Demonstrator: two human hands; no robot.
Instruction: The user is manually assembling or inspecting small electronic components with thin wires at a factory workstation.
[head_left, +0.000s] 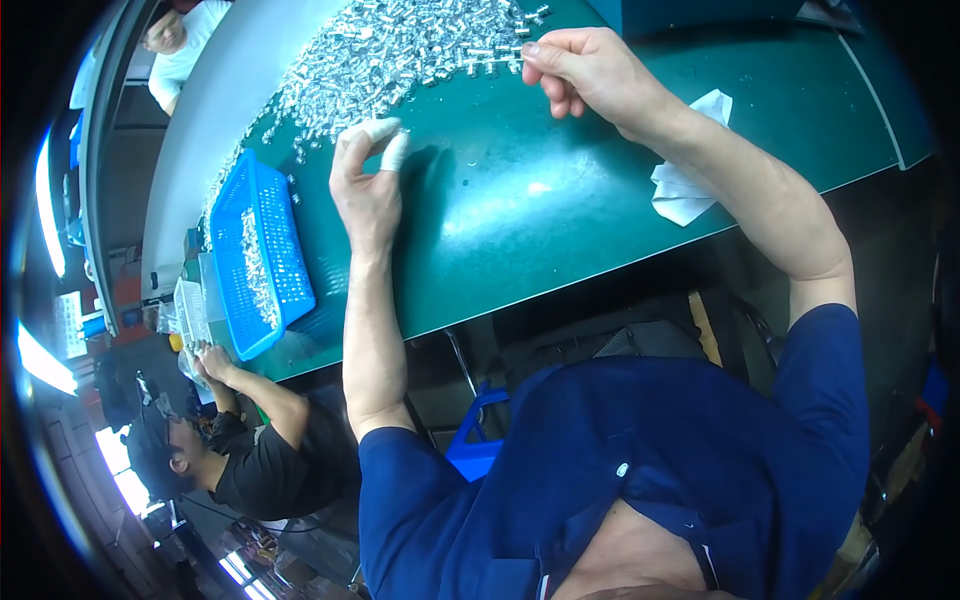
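Observation:
A big heap of small silver metal parts (365, 65) lies across the far side of the green table (560, 205). My left hand (368, 185), white covers on thumb and forefinger, is closed in a pinch just in front of the heap. At its fingertips shows a small shiny metal part (404, 129), too tiny to make out well. Farther right, my right hand (590, 72) pinches the end of a thin shiny rod (496, 61), which points left over the heap's right edge. Its lower fingers are curled loosely.
A blue perforated basket (232, 280) with silver parts inside stands left of my left forearm. Crumpled white paper (685, 195) lies under my right forearm. A co-worker in black (285, 470) works at the left; another person in white (187, 55) is beyond. A blue stool (475, 440) is below the table.

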